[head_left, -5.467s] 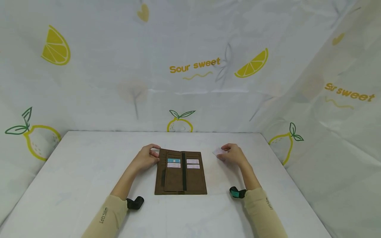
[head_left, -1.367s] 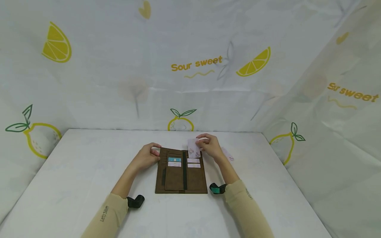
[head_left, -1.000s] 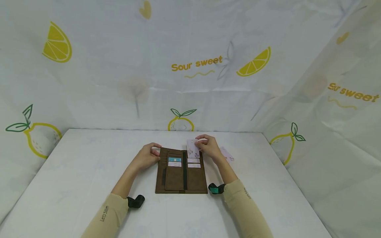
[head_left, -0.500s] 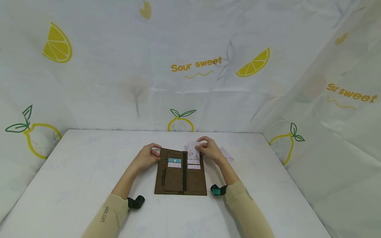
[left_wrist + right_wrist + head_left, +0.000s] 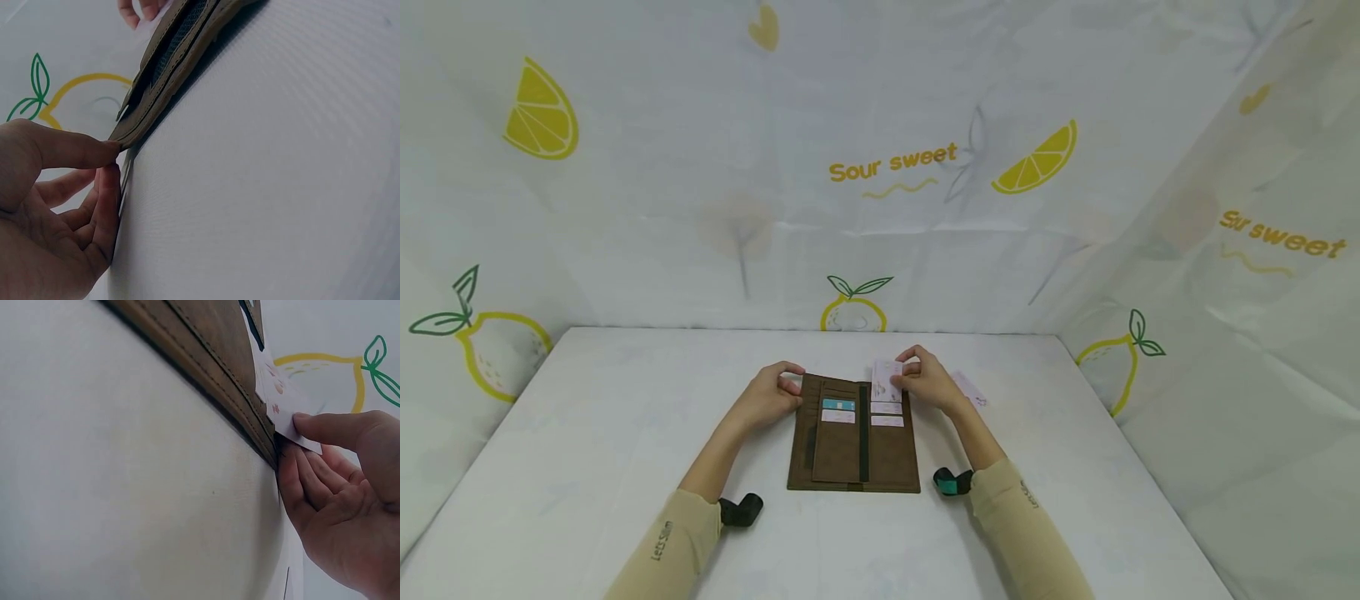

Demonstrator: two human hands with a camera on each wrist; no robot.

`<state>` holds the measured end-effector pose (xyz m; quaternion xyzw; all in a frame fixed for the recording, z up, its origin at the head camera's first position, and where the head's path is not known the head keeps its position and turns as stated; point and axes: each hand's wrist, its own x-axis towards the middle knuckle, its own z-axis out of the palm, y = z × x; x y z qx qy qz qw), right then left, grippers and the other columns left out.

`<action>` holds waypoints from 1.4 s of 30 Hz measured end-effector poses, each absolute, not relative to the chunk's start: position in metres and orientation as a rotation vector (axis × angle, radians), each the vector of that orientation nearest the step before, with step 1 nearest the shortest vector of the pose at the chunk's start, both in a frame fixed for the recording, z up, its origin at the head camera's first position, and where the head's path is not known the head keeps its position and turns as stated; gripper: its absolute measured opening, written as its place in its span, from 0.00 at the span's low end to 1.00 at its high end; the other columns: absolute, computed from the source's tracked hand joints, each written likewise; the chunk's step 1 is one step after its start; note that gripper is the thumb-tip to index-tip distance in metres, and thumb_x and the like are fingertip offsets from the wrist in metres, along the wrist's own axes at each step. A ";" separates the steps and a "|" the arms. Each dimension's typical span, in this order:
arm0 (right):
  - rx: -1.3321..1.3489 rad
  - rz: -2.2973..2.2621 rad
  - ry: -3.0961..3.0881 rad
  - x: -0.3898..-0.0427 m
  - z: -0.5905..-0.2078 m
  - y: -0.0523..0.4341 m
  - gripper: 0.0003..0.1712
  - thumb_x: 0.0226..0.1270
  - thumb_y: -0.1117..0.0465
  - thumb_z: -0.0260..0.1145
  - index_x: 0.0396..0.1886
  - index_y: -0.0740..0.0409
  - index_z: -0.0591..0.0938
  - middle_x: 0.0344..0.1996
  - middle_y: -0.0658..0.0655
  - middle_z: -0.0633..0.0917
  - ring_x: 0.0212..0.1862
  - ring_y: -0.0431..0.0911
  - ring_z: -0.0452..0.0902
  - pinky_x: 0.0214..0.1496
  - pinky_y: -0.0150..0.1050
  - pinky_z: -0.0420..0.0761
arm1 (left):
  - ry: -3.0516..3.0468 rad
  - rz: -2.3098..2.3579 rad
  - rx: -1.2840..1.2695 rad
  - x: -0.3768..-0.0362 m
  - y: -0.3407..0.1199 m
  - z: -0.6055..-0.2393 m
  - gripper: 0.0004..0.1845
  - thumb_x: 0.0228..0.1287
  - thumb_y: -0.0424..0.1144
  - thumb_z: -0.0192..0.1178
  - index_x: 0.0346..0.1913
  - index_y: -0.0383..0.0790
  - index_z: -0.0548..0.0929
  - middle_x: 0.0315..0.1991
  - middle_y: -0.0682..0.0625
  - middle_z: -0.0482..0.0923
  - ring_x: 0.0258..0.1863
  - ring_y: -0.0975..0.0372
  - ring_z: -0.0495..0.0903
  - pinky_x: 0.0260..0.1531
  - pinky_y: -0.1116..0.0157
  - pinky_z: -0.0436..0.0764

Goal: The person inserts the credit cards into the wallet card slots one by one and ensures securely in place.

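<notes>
A brown long wallet (image 5: 837, 454) lies unfolded on the white table, with a blue card (image 5: 838, 404) and several pale pink cards in its slots. My left hand (image 5: 769, 398) pinches the wallet's far left corner; the left wrist view shows thumb and fingers on that corner (image 5: 125, 139). My right hand (image 5: 928, 381) pinches a pale pink patterned card (image 5: 886, 382) by its right side. That card stands upright over the wallet's right half, its lower edge at the upper slots. In the right wrist view the thumb presses on the card (image 5: 290, 419), fingers behind it.
Another pale pink card (image 5: 970, 388) lies on the table (image 5: 1037, 467) beyond the right wrist, partly hidden by the hand. Black camera mounts sit on both wrists. A white lemon-print cloth (image 5: 700, 208) rises behind the table and along the right side.
My right hand has come from the table on the right to the wallet with a card, then lowered it slightly toward the upper right slots. My left hand stays on the wallet's corner.
</notes>
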<state>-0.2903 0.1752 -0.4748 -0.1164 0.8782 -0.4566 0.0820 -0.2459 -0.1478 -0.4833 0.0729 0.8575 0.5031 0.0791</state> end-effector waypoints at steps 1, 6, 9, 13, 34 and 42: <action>-0.340 -1.360 2.630 -0.290 -0.475 0.176 0.21 0.75 0.67 0.70 0.62 0.67 0.75 0.38 0.64 0.89 0.34 0.41 0.77 0.39 0.34 0.75 | 2.568 1.506 0.222 -0.246 -0.148 -0.483 0.27 0.64 0.25 0.66 0.67 0.30 0.79 0.40 0.42 0.84 0.38 0.57 0.81 0.41 0.65 0.77; -0.331 -1.362 2.630 -0.290 -0.475 0.178 0.20 0.73 0.68 0.72 0.59 0.68 0.77 0.40 0.62 0.88 0.37 0.42 0.80 0.43 0.33 0.78 | 2.576 1.505 0.232 -0.246 -0.146 -0.481 0.27 0.64 0.25 0.66 0.67 0.29 0.79 0.40 0.41 0.85 0.37 0.57 0.81 0.41 0.65 0.77; -0.339 -1.370 2.621 -0.290 -0.474 0.178 0.20 0.71 0.68 0.73 0.58 0.69 0.78 0.42 0.64 0.87 0.40 0.44 0.82 0.45 0.34 0.80 | 2.572 1.505 0.235 -0.245 -0.146 -0.481 0.26 0.64 0.25 0.66 0.67 0.29 0.79 0.40 0.42 0.84 0.37 0.57 0.81 0.41 0.65 0.77; -0.330 -1.365 2.635 -0.288 -0.473 0.179 0.20 0.68 0.67 0.76 0.55 0.69 0.80 0.46 0.65 0.86 0.45 0.47 0.83 0.48 0.35 0.80 | 2.579 1.497 0.237 -0.244 -0.147 -0.480 0.26 0.65 0.25 0.66 0.67 0.29 0.79 0.40 0.41 0.85 0.38 0.57 0.81 0.41 0.65 0.77; -0.418 -1.298 2.624 -0.287 -0.476 0.180 0.10 0.66 0.66 0.78 0.42 0.67 0.88 0.35 0.58 0.87 0.37 0.42 0.77 0.42 0.35 0.77 | 2.575 1.500 0.249 -0.242 -0.147 -0.479 0.27 0.64 0.24 0.66 0.67 0.28 0.79 0.41 0.38 0.86 0.38 0.56 0.82 0.40 0.64 0.77; -0.481 -1.241 2.630 -0.287 -0.474 0.182 0.07 0.66 0.65 0.78 0.39 0.65 0.89 0.36 0.58 0.89 0.37 0.42 0.76 0.45 0.36 0.77 | 2.574 1.498 0.249 -0.243 -0.148 -0.480 0.28 0.64 0.25 0.66 0.68 0.28 0.79 0.42 0.38 0.86 0.39 0.56 0.82 0.41 0.64 0.78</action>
